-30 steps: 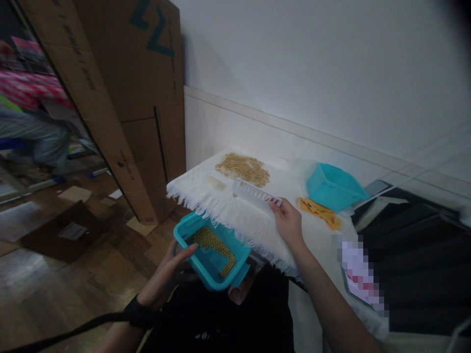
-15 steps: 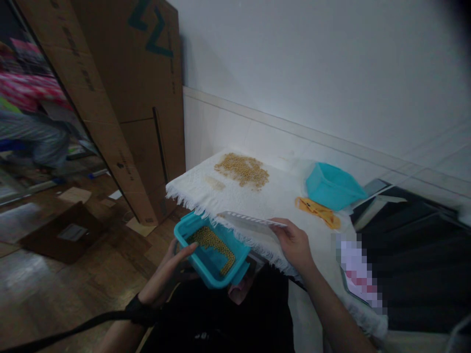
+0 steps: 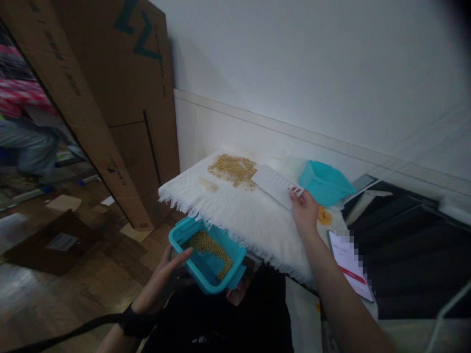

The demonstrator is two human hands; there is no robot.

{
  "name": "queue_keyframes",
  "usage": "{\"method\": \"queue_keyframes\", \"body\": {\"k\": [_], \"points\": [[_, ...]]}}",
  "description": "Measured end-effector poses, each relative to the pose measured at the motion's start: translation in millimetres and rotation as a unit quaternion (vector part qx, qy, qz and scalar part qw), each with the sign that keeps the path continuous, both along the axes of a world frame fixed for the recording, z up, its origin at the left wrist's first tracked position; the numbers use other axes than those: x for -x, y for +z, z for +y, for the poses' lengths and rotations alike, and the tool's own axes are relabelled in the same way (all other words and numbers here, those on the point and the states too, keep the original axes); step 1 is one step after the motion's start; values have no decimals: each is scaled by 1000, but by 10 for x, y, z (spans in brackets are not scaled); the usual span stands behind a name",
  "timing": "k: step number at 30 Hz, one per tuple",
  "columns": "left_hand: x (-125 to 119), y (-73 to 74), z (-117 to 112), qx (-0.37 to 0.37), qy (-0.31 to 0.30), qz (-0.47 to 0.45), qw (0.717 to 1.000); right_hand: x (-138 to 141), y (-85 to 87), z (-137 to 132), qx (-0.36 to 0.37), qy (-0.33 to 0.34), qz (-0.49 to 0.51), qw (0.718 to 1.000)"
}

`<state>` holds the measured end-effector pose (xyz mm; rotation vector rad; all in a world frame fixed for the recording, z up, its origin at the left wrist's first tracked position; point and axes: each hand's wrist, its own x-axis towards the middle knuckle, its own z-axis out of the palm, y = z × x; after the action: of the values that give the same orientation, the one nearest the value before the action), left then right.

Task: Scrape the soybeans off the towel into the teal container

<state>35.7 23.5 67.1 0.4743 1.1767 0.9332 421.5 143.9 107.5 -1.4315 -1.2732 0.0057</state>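
My left hand (image 3: 172, 267) grips the near-left rim of a teal plastic basin (image 3: 208, 282), thumb over the edge, just below the table's front edge. Inside it lie yellowish beans (image 3: 209, 245), gathered along the far and right sides. My right hand (image 3: 304, 208) pinches one end of a flat white plastic piece (image 3: 274, 186) with a row of slots along its edge. The other end of this piece reaches the right side of a pile of beans (image 3: 233, 167) spread on the white fringed cloth (image 3: 250, 215).
A second teal basin (image 3: 324, 184) stands at the back right of the table, with an orange cloth (image 3: 324, 214) partly behind my right hand. A phone or tablet (image 3: 349, 267) lies to the right. A tall cardboard box (image 3: 121, 98) rises at the left; another person's legs (image 3: 33, 147) show beyond it.
My right hand has moved the white plastic piece up and away from the table's front edge, over to the bean pile. My left hand still holds the basin in about the same place.
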Motion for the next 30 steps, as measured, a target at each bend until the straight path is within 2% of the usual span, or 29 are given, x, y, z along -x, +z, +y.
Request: {"method": "queue_keyframes", "body": {"k": [4, 9, 21, 30], "points": [[19, -111, 1, 22, 0, 3, 1000, -117, -102, 172, 0, -33, -15, 999], [12, -191, -51, 20, -16, -1, 1000, -50, -162, 76, 28, -64, -55, 996], [-25, -224, -24, 39, -11, 12, 999, 68, -87, -46, 45, -3, -72, 996], [-20, -181, -23, 43, -17, 16, 999, 58, -89, -44, 34, 7, -41, 999]]}}
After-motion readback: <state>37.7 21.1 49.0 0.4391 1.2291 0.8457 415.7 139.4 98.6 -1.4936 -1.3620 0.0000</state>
